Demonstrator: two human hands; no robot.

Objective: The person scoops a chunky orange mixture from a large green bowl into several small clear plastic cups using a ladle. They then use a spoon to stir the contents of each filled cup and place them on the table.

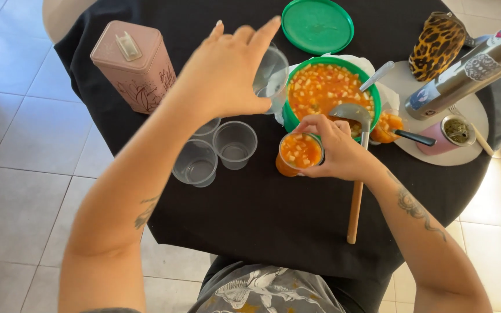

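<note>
My right hand (pixel 334 148) grips a clear plastic cup (pixel 298 154) filled with orange soup and pale cubes, standing on the black table just in front of the green bowl (pixel 333 87) of the same soup. My left hand (pixel 227 72) is raised above the table and holds an empty clear cup (pixel 272 75) beside the bowl's left rim. A metal ladle with a wooden handle (pixel 356 197) rests in the bowl, its handle pointing toward me past my right wrist.
Three empty clear cups (pixel 215 152) stand left of the filled one. A pink tin (pixel 134 64) sits at the back left, a green lid (pixel 317 24) at the back. On the right, a white plate (pixel 465 119) carries another filled cup (pixel 387 124), a pink mug and a steel flask (pixel 471 66).
</note>
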